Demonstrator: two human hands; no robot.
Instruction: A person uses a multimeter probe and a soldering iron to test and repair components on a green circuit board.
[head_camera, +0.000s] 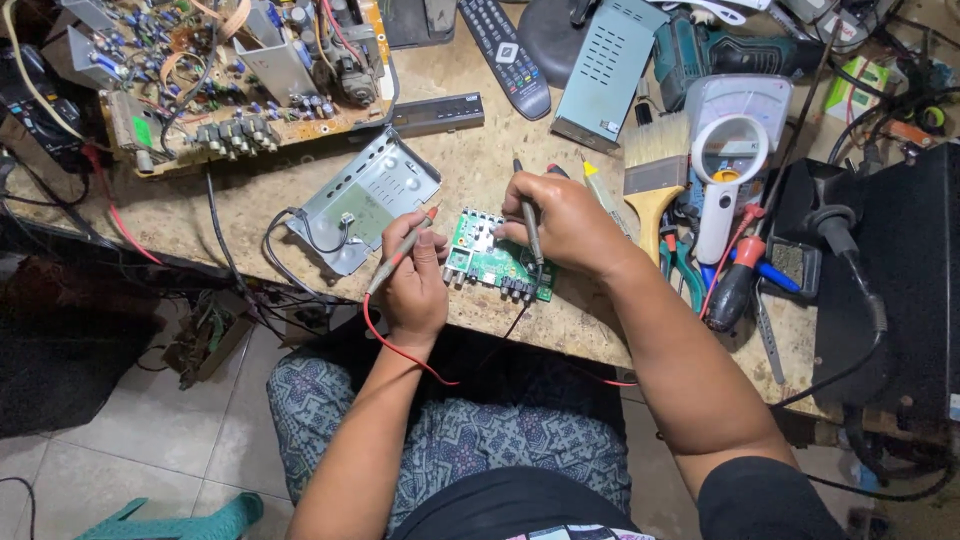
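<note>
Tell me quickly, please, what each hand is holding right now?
Left hand: closed on the red probe, tip by the green circuit board.
Right hand: closed on the black probe, tip on that board.

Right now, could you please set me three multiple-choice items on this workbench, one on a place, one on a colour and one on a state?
1. Where does the small green circuit board lie?
A. at the table's near edge, between the hands
B. on the floor
C. on the remote control

2. What colour is the lead of the probe in the left hand?
A. blue
B. red
C. white

3. How is the black probe held?
A. lying loose on the table
B. hanging from a hook
C. gripped in the right hand, tip down at the board

Answers: 1 A, the board sits by the table edge between both hands; 2 B, a red wire loops below the wrist; 3 C, fingers close round it.
</note>
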